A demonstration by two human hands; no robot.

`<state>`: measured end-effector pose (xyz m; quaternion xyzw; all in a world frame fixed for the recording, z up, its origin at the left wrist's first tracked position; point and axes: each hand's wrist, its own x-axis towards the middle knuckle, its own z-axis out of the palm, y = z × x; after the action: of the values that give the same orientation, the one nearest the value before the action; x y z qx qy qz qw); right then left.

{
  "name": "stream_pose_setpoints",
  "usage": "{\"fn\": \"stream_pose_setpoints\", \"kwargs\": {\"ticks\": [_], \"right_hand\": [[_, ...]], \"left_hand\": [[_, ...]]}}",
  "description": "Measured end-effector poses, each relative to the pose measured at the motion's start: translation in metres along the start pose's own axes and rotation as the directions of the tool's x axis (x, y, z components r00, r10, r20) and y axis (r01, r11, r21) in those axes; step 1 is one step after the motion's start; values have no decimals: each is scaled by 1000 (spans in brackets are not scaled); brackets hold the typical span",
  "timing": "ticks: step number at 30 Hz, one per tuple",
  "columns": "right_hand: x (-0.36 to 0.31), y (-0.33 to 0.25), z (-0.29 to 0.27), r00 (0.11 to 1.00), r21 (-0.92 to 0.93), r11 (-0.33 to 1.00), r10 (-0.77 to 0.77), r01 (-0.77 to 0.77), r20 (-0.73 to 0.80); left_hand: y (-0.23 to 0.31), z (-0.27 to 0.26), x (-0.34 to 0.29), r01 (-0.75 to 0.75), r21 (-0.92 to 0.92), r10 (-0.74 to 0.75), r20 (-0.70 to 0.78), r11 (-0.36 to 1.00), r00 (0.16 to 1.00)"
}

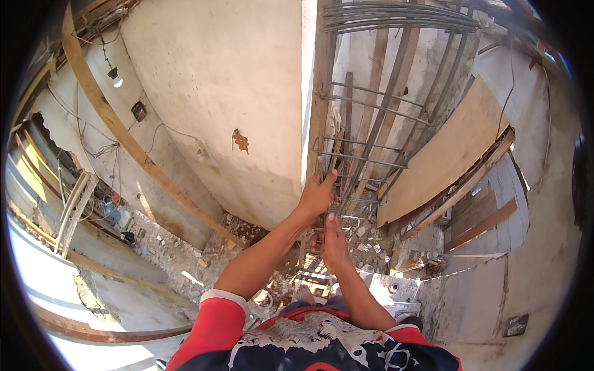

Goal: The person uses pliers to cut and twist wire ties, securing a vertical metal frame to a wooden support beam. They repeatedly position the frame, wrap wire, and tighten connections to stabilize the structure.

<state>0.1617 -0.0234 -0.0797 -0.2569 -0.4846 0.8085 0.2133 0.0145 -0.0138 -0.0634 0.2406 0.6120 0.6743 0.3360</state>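
A steel rebar cage (365,162), made of long bars tied with thinner cross ties, rises in front of me beside a wooden post (320,80). My left hand (317,196) is closed around its nearest left bar, thumb pointing up. Just below it, my right hand (335,245) has its fingers curled at the same left edge of the cage. What lies inside the right hand's grip is mostly hidden by the fingers. Both hands are close together, almost touching.
Rubble (185,272) covers the floor. A curved-looking wooden beam (133,148) crosses on the left, near a hanging bulb (116,79) and loose wires. To the right leans a plywood sheet (448,154). A bundle of rods (396,17) sits at the top.
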Motion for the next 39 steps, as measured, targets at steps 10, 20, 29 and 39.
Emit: {"fn": "stream_pose_setpoints", "kwargs": {"ticks": [10,20,29,39], "right_hand": [[14,-4,-42,837,503,734,165,-457,521],[1,-5,-15,966,296,952,4,-83,259],[1,-16,-19,948,297,954,-52,-46,315],[3,-29,-24,960,235,967,31,-99,279]], "left_hand": [[34,-5,-21,7,-222,23,133,975,991],[24,-19,-7,186,-312,-97,280,932,955],[18,-18,-1,273,-471,-81,387,839,918],[6,-10,6,294,-639,6,423,710,906]]}}
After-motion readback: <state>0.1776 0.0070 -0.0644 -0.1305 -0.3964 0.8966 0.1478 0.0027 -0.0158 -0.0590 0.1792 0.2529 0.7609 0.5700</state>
